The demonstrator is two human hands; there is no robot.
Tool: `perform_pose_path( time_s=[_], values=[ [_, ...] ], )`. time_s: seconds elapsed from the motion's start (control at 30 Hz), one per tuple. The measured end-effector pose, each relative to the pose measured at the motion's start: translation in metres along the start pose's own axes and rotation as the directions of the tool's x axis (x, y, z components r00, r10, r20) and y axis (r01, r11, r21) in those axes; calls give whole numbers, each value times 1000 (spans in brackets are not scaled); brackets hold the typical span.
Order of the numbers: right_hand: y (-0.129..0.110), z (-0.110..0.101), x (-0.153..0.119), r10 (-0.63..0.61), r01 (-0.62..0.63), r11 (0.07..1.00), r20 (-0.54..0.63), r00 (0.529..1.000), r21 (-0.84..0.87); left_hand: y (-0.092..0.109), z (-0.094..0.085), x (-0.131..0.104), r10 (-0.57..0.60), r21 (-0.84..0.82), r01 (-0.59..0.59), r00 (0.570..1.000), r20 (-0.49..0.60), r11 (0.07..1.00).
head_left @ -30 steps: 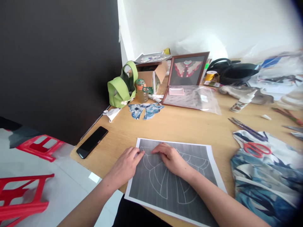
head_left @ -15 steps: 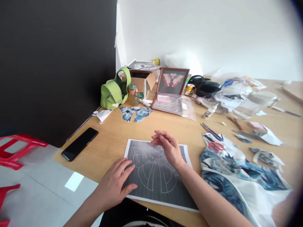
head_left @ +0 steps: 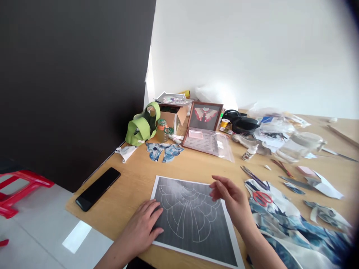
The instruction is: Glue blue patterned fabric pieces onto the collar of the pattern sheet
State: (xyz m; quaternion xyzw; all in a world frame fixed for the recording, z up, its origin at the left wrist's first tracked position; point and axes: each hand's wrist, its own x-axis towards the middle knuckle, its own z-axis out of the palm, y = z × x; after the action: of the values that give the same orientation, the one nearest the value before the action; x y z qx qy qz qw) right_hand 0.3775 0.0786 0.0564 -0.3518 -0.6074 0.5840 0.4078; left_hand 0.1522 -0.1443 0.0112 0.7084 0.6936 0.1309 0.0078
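A dark printed sheet (head_left: 207,228) with a white line pattern of a scalloped collar lies on the table before me. My left hand (head_left: 144,224) rests on its left edge, fingers spread and holding nothing. Over the sheet's upper right edge hovers my right hand (head_left: 231,198), its fingers loosely bent and apart, with nothing visible in them. Right of that hand, red-handled scissors (head_left: 262,198) lie on blue-and-white patterned fabric (head_left: 283,220). Beyond the sheet is a cut blue fabric collar piece (head_left: 170,152).
A black phone (head_left: 98,189) lies at the table's left side. Farther back are a green bag (head_left: 138,130), a jar (head_left: 162,130), an open frame (head_left: 204,115) and a glue bottle (head_left: 250,152). Dark-handled pliers or scissors (head_left: 255,177) and fabric scraps (head_left: 327,213) lie to the right.
My right hand has moved right, from over the sheet's middle to its right edge. The left hand stays at the left edge. The view has tilted upward.
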Motion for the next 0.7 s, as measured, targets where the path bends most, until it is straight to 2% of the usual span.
perform_pose_path(
  time_s=[0.03, 0.17, 0.33, 0.5, 0.7],
  values=[
    [7, -7, -6, 4, -4, 999, -5, 1000, -53, -2, 0, 2, -5, 2, 5, 1000, -1, 1000],
    [38, -27, -30, -34, 0, 979, -160, 987, -206, -12, -2, 8, -9, -13, 9, 1000, -6, 1000],
    [64, -37, -49, -97, 5, 900, -191, 977, -435, -24, -3, 8, -21, -22, 21, 1000, -6, 1000],
    [73, -36, -53, -290, 196, 721, -32, 956, -665, -30, -2, 3, -22, -36, 21, 999, -36, 999],
    [72, -32, -54, -460, 373, 555, 100, 882, -744, -22, -8, 5, -9, -78, -1, 992, -129, 997]
  ],
)
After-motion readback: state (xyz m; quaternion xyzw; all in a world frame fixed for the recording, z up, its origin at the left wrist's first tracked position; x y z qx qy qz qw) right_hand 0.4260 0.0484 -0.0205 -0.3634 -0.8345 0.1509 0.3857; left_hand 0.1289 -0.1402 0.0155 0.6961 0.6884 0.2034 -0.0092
